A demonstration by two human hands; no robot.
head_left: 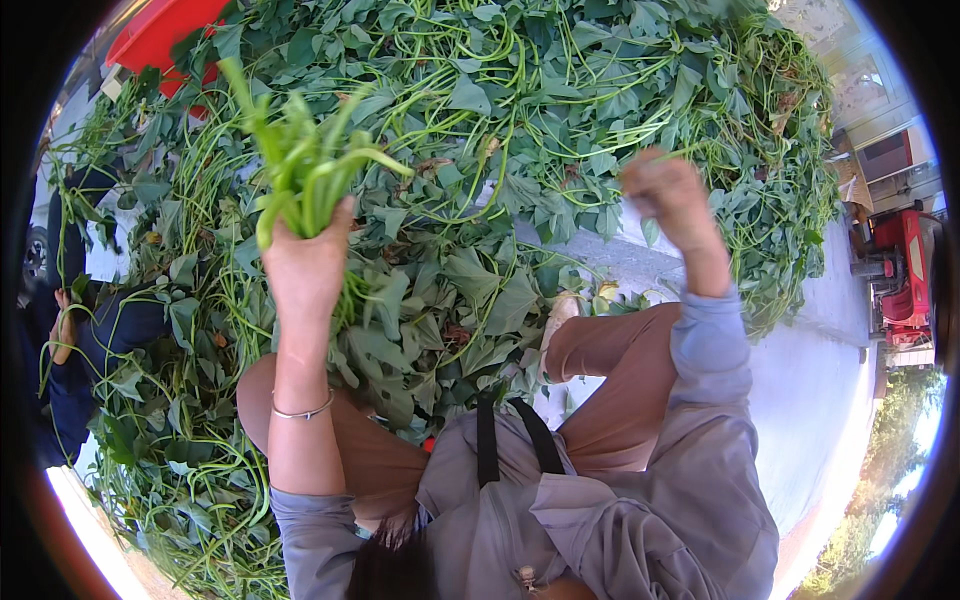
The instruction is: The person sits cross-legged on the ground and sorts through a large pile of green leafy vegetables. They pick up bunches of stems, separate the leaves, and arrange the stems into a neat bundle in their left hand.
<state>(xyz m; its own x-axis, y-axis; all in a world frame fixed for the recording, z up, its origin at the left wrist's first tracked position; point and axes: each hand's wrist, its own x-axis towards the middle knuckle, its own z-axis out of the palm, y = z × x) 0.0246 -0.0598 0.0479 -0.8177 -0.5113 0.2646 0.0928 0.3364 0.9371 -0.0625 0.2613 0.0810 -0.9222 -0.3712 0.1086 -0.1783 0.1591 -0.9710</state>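
Note:
My left hand is closed around a bunch of thick green leaf stems, held up over the pile. The stem tops are blurred, and a few bend over to the right. My right hand is raised on the other side, fingers curled in and blurred. A thin green strand shows at its upper edge, but whether the fingers grip it is unclear. Beneath both hands spreads a large heap of leafy vines, which look like sweet potato vines. Loose, darker leaves lie between my knees.
A red plastic tub stands at the upper left. Another person's hand and dark clothing are at the left edge, beside the vines. Pale concrete shows at right, with a red machine beyond. My shoe rests near the leaves.

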